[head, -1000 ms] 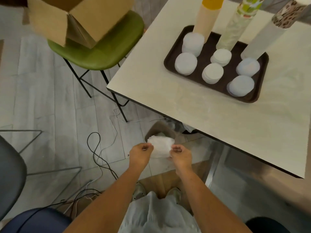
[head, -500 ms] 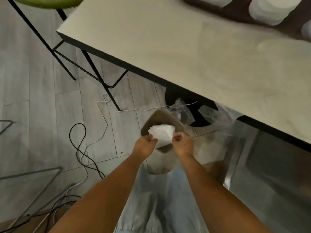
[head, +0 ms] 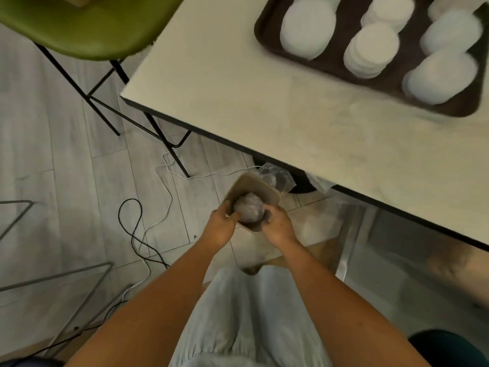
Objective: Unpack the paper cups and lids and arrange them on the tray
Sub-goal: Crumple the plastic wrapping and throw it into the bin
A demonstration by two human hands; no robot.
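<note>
While stacks of white lids (head: 308,27) stand on the dark tray (head: 267,46) on the worktop (head: 264,115), the left hand (head: 221,227) and right hand (head: 277,227) grip a crumpled wrapper (head: 248,207) with curled fingers inside a brown bin (head: 266,186) on the floor (head: 66,154)

Cables (head: 118,214), black and white, trail across a pale grey plank floor (head: 66,168). A cream, dark-edged table (head: 291,115) stands beside a green chair (head: 87,27).

The dark brown rectangular tray (head: 334,65) with rounded corners lies flat on the pale bench (head: 264,109), partly cut off by the frame. Low stacks of round white lids (head: 371,49) stand on it in rows, slightly apart and blurred.
</note>
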